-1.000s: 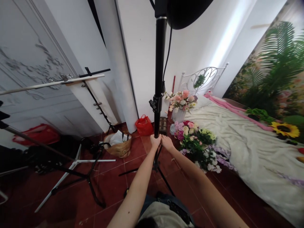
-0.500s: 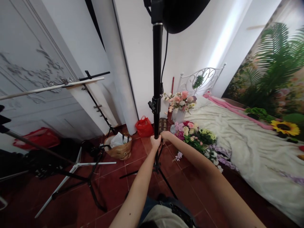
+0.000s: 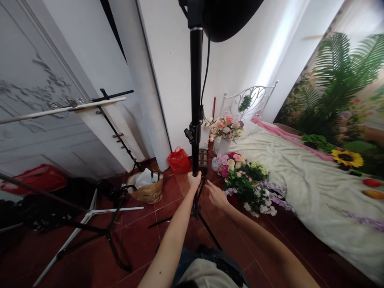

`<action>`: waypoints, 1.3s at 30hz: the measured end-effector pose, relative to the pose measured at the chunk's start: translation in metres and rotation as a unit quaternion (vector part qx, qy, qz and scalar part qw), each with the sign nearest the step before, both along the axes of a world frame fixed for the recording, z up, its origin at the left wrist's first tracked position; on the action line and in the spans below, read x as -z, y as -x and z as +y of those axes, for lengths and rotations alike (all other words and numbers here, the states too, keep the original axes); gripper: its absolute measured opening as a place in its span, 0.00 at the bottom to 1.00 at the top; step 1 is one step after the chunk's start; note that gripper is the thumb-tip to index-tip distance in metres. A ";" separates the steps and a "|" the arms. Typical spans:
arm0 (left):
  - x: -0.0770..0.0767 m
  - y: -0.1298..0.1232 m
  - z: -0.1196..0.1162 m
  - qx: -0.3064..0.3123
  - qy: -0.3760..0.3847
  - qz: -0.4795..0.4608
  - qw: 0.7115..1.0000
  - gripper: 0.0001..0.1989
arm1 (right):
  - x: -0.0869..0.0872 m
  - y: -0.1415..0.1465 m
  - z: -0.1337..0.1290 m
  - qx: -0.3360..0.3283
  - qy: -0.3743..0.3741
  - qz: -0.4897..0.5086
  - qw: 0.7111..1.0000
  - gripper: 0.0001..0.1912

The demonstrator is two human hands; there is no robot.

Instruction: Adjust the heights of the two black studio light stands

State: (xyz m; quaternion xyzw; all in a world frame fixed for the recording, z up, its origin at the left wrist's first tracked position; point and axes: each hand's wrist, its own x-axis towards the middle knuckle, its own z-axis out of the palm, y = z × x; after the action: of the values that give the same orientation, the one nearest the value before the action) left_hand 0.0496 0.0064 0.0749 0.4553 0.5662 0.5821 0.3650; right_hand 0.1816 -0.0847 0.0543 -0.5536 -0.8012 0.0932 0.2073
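Note:
A black light stand (image 3: pixel 196 88) rises upright in front of me, its tripod legs spread on the floor. My left hand (image 3: pixel 194 181) is wrapped round its pole, low down, below a clamp knob (image 3: pixel 189 134). Just to the right of the pole, my right hand (image 3: pixel 216 196) is off the stand, with fingers extended and nothing visible in them. At the top of the stand sits a large black lamp head (image 3: pixel 231 18), cut off by the upper edge. A black cable (image 3: pixel 206 72) hangs from it alongside the pole.
A bed with a cream blanket (image 3: pixel 303 176) and bunches of artificial flowers (image 3: pixel 240 168) lie to the right. Behind the stand is a red bag (image 3: pixel 179 161). On the left are a woven basket (image 3: pixel 148 192) and a white-legged stand (image 3: pixel 87 216) on the red tiled floor (image 3: pixel 141 236).
My right hand has come off the pole and moved right and down, its fingers opening out. My left hand still grips the pole. The view has shifted slightly.

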 end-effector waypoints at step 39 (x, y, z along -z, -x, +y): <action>0.064 0.038 -0.026 0.178 -0.043 0.075 0.980 0.20 | -0.094 0.090 0.066 0.063 -0.059 0.379 0.921 0.20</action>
State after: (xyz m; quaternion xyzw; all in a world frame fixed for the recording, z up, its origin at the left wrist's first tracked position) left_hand 0.0115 -0.0200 0.0106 0.6062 0.4763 0.4960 0.3995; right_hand 0.0916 -0.0185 0.1478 -0.5130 -0.6299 0.2352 0.5336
